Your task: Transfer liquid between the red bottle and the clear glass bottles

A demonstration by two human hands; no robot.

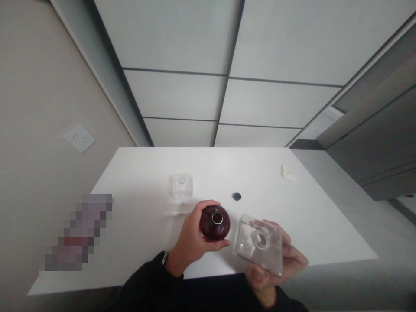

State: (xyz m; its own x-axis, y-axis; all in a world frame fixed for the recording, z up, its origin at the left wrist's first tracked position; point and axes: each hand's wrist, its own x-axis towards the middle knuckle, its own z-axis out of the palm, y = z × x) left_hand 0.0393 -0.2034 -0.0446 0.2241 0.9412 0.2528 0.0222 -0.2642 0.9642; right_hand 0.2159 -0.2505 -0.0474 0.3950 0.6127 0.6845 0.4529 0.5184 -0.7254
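My left hand (191,240) is wrapped round a dark red, rounded bottle (212,229), whose ringed round opening faces up towards me. Just to its right, my right hand (290,255) grips a clear, square plastic piece (273,247) with a round hole near its middle. The fingers show through the see-through plastic. A small gap separates the bottle from this piece. Beyond them on the white table (143,242) lies a small dark round cap (237,196). Another clear plastic piece (182,186) sits farther back, left of the cap; its lower part reaches towards my left hand.
A crumpled white tissue-like scrap (286,172) lies at the table's far right. A blurred-out, long pinkish item (81,229) is along the left edge. Behind the table stand pale panels (182,99) with dark frames. A socket plate (79,138) is on the left wall.
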